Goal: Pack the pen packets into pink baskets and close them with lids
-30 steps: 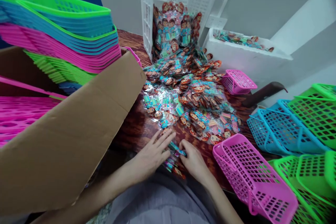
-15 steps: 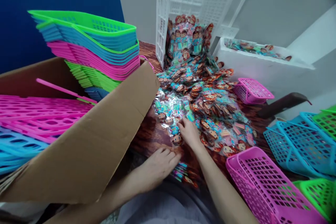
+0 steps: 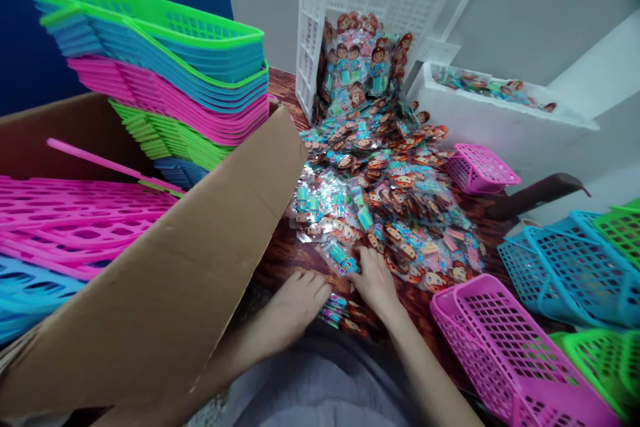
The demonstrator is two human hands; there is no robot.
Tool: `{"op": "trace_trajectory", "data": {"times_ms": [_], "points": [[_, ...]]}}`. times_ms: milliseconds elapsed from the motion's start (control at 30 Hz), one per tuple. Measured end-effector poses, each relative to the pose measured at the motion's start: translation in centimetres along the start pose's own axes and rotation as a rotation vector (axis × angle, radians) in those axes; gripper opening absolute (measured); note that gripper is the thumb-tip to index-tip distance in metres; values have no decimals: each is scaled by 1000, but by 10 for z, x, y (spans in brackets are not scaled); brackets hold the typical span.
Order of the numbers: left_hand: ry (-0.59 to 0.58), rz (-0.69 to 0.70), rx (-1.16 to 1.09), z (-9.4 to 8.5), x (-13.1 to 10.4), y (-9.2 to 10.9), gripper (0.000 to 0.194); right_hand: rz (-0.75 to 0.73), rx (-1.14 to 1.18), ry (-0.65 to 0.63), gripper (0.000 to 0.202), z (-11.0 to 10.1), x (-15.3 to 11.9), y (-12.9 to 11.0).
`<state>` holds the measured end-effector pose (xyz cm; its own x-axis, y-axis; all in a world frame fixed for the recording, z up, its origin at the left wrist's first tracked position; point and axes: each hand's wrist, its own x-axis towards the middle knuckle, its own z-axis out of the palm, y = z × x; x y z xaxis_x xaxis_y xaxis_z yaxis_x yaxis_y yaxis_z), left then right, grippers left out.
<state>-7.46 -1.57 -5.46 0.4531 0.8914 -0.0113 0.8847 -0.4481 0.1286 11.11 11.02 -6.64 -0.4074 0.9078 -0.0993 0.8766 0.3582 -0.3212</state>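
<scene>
Just below the frame's centre, the right hand (image 3: 376, 281) pinches the lower-right end of a clear cartoon-figure packet (image 3: 337, 255), which lies up and left of that grip, long axis slanting from upper left to lower right. Farther from it, the left hand (image 3: 300, 297) lies loosely open, seemingly empty, beside a row of packets (image 3: 333, 312).

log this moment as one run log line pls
left hand: beside small packet stack | right hand: touching clear packet | ahead: packet heap | right side: open pink basket | left side: cardboard box
</scene>
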Motion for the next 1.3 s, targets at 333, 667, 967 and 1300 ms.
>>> {"op": "trace_trajectory", "data": {"times_ms": [333, 667, 967, 1300], "points": [[196, 78, 8, -6, 3, 1, 19, -253, 291, -157, 14, -18, -39, 2], [70, 21, -110, -8, 1, 6, 75, -11, 80, 248, 32, -39, 50, -3], [76, -19, -42, 7, 1, 8, 37, -177, 20, 95, 39, -9, 15, 0], [59, 21, -62, -12, -2, 6, 38, -92, -152, 77, 27, -13, 2, 7]]}}
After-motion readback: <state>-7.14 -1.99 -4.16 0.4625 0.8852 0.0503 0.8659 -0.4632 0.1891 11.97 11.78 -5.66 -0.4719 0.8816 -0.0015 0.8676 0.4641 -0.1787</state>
